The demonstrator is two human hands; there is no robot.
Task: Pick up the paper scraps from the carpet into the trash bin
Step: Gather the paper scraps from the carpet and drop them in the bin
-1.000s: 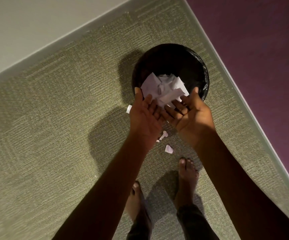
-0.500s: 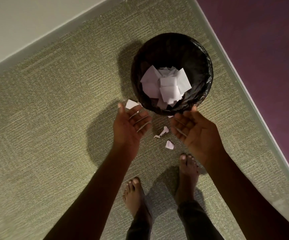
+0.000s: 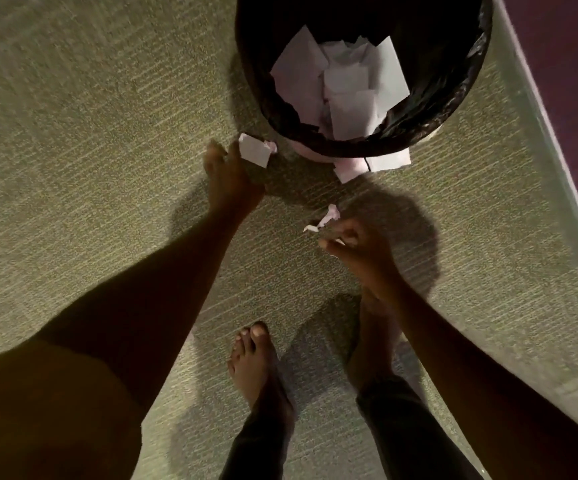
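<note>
Paper scrap [image 3: 340,241], only a white sliver of it showing, sits pinched in the curled fingers [image 3: 345,233] of the right hand [image 3: 358,249], low over the carpet [image 3: 72,168]. A crumpled scrap [image 3: 325,220] lies on the carpet just beside those fingertips. The left hand [image 3: 232,178] reaches forward with its fingers stretched to the edge of a flat scrap [image 3: 255,154]; the blur hides whether they pinch it. That scrap lies beside the trash bin [image 3: 349,147], whose black liner holds a heap of white pieces [image 3: 343,84]. More torn paper [image 3: 372,165] pokes out from under the bin's near rim. Behind the hands, a bare left foot [image 3: 256,362] stands on the carpet. A pale baseboard [image 3: 540,168] and a purple surface [image 3: 557,64] run along the right.
</note>
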